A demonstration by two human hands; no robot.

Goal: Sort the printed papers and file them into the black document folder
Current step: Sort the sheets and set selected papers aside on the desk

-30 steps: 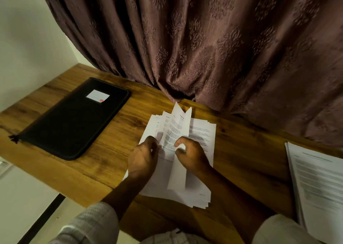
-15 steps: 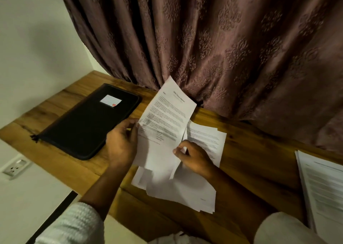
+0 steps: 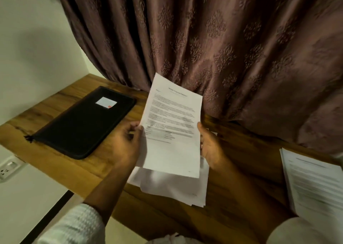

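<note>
A printed sheet [image 3: 172, 121] is held up flat above the wooden table, tilted toward me. My left hand [image 3: 126, 143] pinches its left edge. My right hand [image 3: 209, 147] grips its right edge, thumb on the front. Under the sheet a loose pile of printed papers [image 3: 172, 188] lies on the table near the front edge. The black document folder [image 3: 83, 123] lies zipped shut at the left of the table, with a white label [image 3: 105, 102] on its cover. A second stack of printed papers [image 3: 315, 188] lies at the right.
The wooden table [image 3: 61, 167] meets a white wall on the left and a brown patterned curtain [image 3: 222, 48] at the back. A wall socket [image 3: 7, 167] sits below the table's left end. Bare wood shows between the pile and the right stack.
The top sheet has been unfolded and lifted off the pile. My right hand moved from the pile to the sheet's right edge. The view has tilted upward.
</note>
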